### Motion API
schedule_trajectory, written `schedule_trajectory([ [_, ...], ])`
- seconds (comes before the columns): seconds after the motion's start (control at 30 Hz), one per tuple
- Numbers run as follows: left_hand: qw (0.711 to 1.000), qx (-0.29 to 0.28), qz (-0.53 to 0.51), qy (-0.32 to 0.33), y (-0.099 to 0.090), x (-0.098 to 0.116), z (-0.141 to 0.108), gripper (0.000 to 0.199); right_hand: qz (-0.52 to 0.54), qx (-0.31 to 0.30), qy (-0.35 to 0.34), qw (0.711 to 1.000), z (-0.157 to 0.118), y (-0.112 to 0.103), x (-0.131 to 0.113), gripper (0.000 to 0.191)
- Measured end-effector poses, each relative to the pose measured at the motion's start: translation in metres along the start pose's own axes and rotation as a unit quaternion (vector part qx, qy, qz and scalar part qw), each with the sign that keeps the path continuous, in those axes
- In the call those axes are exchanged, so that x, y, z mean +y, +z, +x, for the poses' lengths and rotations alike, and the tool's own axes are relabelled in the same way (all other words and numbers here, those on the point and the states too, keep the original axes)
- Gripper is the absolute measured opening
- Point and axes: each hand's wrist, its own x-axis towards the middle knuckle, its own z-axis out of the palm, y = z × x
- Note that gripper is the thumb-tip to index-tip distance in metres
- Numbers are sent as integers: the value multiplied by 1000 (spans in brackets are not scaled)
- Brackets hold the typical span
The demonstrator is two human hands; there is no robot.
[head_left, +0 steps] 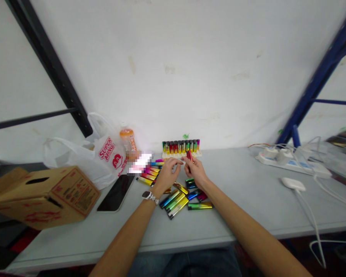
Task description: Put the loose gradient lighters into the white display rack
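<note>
Head view: a red lighter [189,154] is pinched upright between the thumb and fingers of the right hand [195,168], just in front of a row of lighters. The left hand [169,169] is held close beside it with the fingers bent and the fingertips turned toward the right hand; whether anything small is gripped there cannot be told. A silver watch [147,195] is worn on the left wrist.

Directly beyond both hands, the row of lighters [183,146] is stood upright in a pale holder [196,154] near the wall. Loose metallic lighters [177,204] in blue, green, yellow and purple are scattered on the tabletop [239,204] below the hands, between the forearms. More lighters in pink and yellow [149,176] are spread just left of the left hand.

Farther left of the hands, a dark-screened phone [117,194] is laid flat, and past it a cardboard box [72,192] and a white plastic bag [88,163] are set. An orange-labelled bottle [128,139] is placed behind the bag's right side. Well to the right of the hands, a power strip [313,168] is loaded with plugs, with a white adapter [293,183] laid nearer.
</note>
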Motion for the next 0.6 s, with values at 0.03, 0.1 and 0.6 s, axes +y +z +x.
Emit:
schedule_trajectory([
  [0.03, 1000, 0, 1, 1, 0, 0, 0, 14, 12, -4, 17, 1000, 0, 0, -1, 53],
  [0.1, 1000, 0, 4, 2, 0, 1, 0, 14, 41, -11, 43, 998, -1, 0, -3, 57],
  [0.6, 1000, -3, 4, -7, -1, 3, 1, 17, 25, -12, 36, 999, -4, 2, -3, 50],
])
